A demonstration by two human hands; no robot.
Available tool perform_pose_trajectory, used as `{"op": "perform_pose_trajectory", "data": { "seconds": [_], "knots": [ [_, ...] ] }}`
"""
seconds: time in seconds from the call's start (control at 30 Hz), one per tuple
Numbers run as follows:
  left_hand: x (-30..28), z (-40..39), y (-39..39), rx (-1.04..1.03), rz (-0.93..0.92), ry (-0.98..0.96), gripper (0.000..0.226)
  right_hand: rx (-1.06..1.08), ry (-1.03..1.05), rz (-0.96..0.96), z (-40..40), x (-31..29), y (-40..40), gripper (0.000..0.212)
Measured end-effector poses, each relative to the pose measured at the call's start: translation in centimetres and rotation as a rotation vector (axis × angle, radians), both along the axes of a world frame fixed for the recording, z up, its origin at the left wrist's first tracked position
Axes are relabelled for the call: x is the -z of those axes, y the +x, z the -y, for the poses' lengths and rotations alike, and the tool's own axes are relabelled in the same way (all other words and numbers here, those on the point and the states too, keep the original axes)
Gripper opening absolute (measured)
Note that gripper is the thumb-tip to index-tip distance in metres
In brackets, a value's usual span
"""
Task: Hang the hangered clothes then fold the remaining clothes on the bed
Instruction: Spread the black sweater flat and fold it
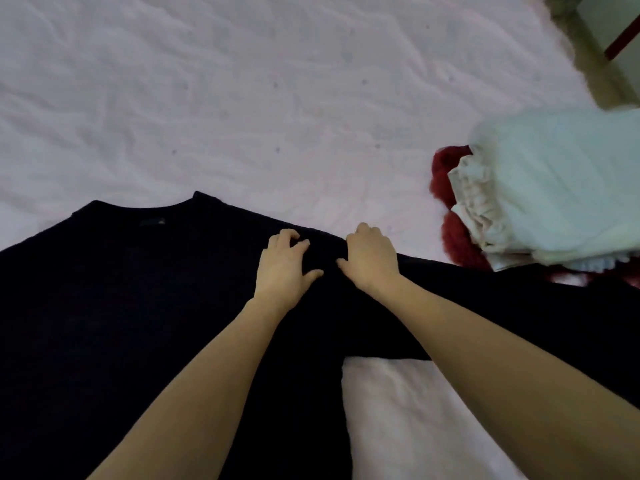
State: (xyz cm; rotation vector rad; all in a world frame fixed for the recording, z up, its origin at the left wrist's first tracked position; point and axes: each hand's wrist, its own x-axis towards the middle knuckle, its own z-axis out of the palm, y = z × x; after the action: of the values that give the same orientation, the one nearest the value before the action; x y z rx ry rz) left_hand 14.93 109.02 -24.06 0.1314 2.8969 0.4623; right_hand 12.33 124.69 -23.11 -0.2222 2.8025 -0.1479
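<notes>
A bed [242, 98] with a rumpled pale pink sheet fills nearly the whole view; at one o'clock a strip of greenish floor [595, 74] and a dark red edge show past its corner. A dark navy sweater [121, 306] lies flat across the lower half, neckline toward eleven o'clock, one sleeve running off toward three o'clock. At three o'clock sits a pile of clothes [554, 188]: pale blue and cream pieces over something fuzzy and red, just beside the sleeve. The left hand [284, 265] and right hand [372, 258] rest close together on the sweater's shoulder, fingers [294, 239] curled into the fabric, bunching it. The sweater's hem and far sleeve are cut off by the frame, and blur hides its knit.
</notes>
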Motion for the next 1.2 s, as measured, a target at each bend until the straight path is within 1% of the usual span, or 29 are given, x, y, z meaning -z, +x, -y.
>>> {"op": "perform_pose_trajectory", "data": {
  "seconds": [0.1,0.17,0.2,0.3,0.37,0.43,0.47,0.53,0.57,0.63,0.7,0.77,0.83,0.9,0.97,1.03,1.07,1.1,1.13,1.2],
  "knots": [
    [0.7,0.4,0.2,0.056,-0.025,0.037,0.077,-0.055,0.025,-0.035,0.4,0.1,-0.5,0.013],
    [0.9,0.5,0.3,0.111,-0.025,0.059,0.087,-0.007,-0.02,-0.044,0.2,-0.3,-1.5,0.007],
    [1.1,0.5,0.5,0.141,-0.018,0.046,0.091,0.034,-0.048,-0.053,0.0,-0.4,-2.1,0.008],
    [1.7,0.1,1.3,0.228,0.03,-0.074,0.107,0.151,-0.087,-0.099,-0.7,-0.4,-3.0,0.016],
    [2.2,-0.2,1.3,0.241,0.125,-0.105,0.121,0.121,-0.058,-0.109,-1.1,0.5,-2.7,0.019],
    [2.5,-0.4,1.0,0.242,0.199,-0.118,0.133,0.077,-0.09,-0.119,-1.6,1.6,-2.0,0.008],
    [2.5,-0.4,0.8,0.239,0.223,-0.127,0.137,0.063,-0.12,-0.119,-1.8,1.8,-1.6,0.009],
    [2.1,-0.8,0.5,0.235,0.284,-0.155,0.141,0.026,-0.1,-0.089,-2.7,1.4,-0.5,0.029],
    [1.8,-1.0,0.1,0.223,0.318,-0.175,0.142,-0.011,-0.061,-0.074,-3.1,1.2,-0.1,0.035],
    [0.5,-2.4,-0.3,0.174,0.402,-0.191,0.14,-0.062,0.026,-0.022,-4.6,0.3,1.2,0.036],
    [-0.8,-4.4,-0.5,0.099,0.43,-0.158,0.131,-0.039,0.058,0.016,-6.4,-0.7,2.3,0.03],
    [-1.7,-6.4,0.0,0.067,0.424,-0.112,0.123,0.014,0.051,0.012,-7.9,-1.9,2.9,0.029],
    [-2.4,-8.5,1.1,0.078,0.442,-0.094,0.126,0.056,0.042,-0.042,-9.3,-3.7,3.4,0.034],
    [-3.0,-10.3,2.2,0.082,0.459,-0.089,0.136,0.079,0.02,-0.059,-11.0,-5.3,3.8,0.039],
    [-3.5,-11.9,3.1,0.11,0.466,-0.062,0.142,0.071,-0.007,0.044,-12.8,-6.0,4.4,0.036],
    [-3.7,-13.6,3.9,0.199,0.448,-0.04,0.14,0.044,0.0,0.172,-14.6,-6.0,5.2,0.029],
    [-4.0,-14.8,4.4,0.243,0.435,-0.028,0.138,0.05,0.0,0.195,-15.8,-6.1,5.8,0.027],
    [-4.2,-15.8,4.7,0.262,0.421,-0.006,0.134,0.06,-0.008,0.179,-16.7,-6.2,6.3,0.026],
    [-4.5,-16.9,5.0,0.261,0.408,0.036,0.129,0.071,-0.016,0.118,-17.7,-6.5,6.9,0.027],
    [-5.3,-17.7,4.8,0.19,0.374,0.219,0.111,0.07,-0.021,-0.056,-18.5,-7.2,7.3,0.03]
  ]
}}
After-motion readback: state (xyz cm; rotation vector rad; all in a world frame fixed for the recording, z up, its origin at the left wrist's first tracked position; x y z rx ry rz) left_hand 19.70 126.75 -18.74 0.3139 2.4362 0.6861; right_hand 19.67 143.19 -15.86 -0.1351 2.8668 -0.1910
